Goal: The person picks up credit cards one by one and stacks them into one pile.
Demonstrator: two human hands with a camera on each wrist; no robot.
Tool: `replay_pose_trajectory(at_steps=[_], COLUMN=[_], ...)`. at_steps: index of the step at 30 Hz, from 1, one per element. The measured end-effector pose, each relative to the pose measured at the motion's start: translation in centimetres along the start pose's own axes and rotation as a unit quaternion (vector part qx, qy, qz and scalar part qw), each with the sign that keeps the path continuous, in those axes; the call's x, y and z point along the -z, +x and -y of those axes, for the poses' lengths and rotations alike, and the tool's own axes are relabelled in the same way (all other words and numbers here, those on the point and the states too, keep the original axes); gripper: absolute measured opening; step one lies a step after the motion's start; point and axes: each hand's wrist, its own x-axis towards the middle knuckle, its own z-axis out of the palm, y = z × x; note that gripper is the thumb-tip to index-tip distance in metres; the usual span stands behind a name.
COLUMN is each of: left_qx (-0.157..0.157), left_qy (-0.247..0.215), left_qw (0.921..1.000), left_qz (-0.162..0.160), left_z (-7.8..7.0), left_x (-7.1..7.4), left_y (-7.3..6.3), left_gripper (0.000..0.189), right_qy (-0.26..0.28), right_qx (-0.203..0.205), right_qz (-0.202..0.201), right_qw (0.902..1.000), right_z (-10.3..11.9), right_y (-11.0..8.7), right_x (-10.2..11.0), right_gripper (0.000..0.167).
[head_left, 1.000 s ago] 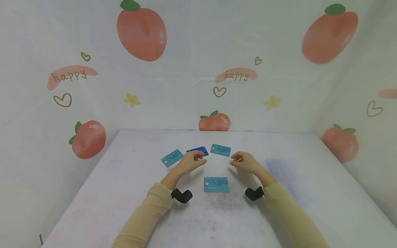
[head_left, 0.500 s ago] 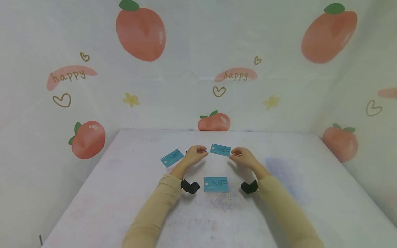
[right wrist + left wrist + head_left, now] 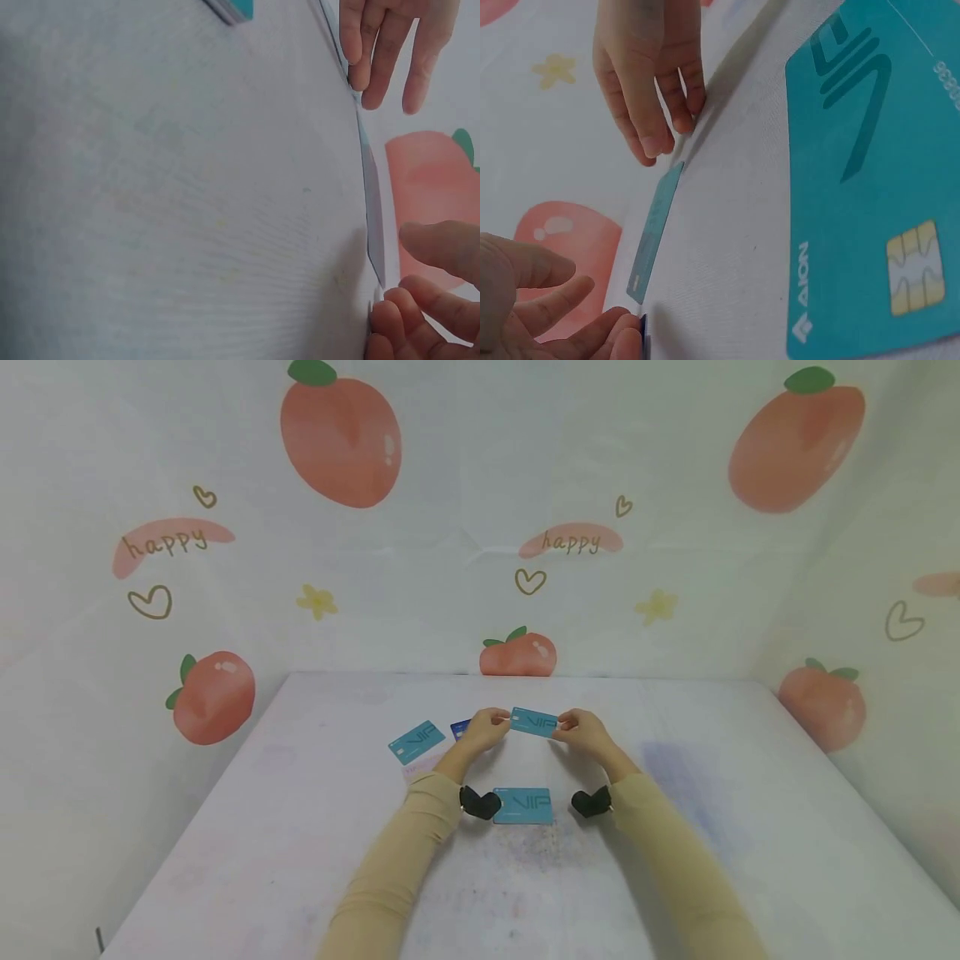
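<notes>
A teal VIP card (image 3: 533,722) lies near the middle of the table, between both hands. My left hand (image 3: 487,728) is at its left end, and my right hand (image 3: 587,732) is at its right end. In the left wrist view, the left thumb and fingers (image 3: 562,273) stand apart and nothing is between them. Likewise, the right thumb and fingers (image 3: 409,289) are parted beside the card's end in the right wrist view. A blue card (image 3: 459,728) lies partly hidden behind the left hand.
Closer to me lies another teal VIP card (image 3: 522,807); its edge (image 3: 234,9) looks thick, like a stack. A tilted teal card (image 3: 417,742) and a pale pink card (image 3: 420,767) lie at left. A fruit-patterned cloth (image 3: 420,610) stands behind the table.
My left hand has moved right, from over the blue card to the left end of the far teal card. My right hand has moved slightly forward to its right end.
</notes>
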Motion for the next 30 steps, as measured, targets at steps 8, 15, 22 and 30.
replay_pose_trajectory(at_steps=[8,15,22,30], left_qx=[0.002,0.013,0.015,0.012], left_qy=[-0.001,-0.009,-0.01,-0.012], left_qw=[0.9998,0.9997,0.9997,0.9998], left_qz=[-0.021,-0.018,-0.018,-0.01], left_z=[-0.1,-0.3,-0.3,-0.2], left_x=[-0.6,-0.6,-0.7,-0.8], left_y=[0.4,0.4,0.5,0.6], left_gripper=[0.035,0.035,0.034,0.034], right_qy=[0.004,0.004,0.002,0.005], right_qx=[-0.024,-0.035,-0.034,-0.05], right_qz=[0.004,0.008,0.005,0.014], right_qw=[0.9997,0.9993,0.9994,0.9986], right_z=[-0.1,0.2,0.1,-0.2], right_y=[0.7,1.2,1.5,1.8], right_x=[-0.2,-0.3,-0.4,-0.7], right_gripper=[0.044,0.049,0.05,0.05])
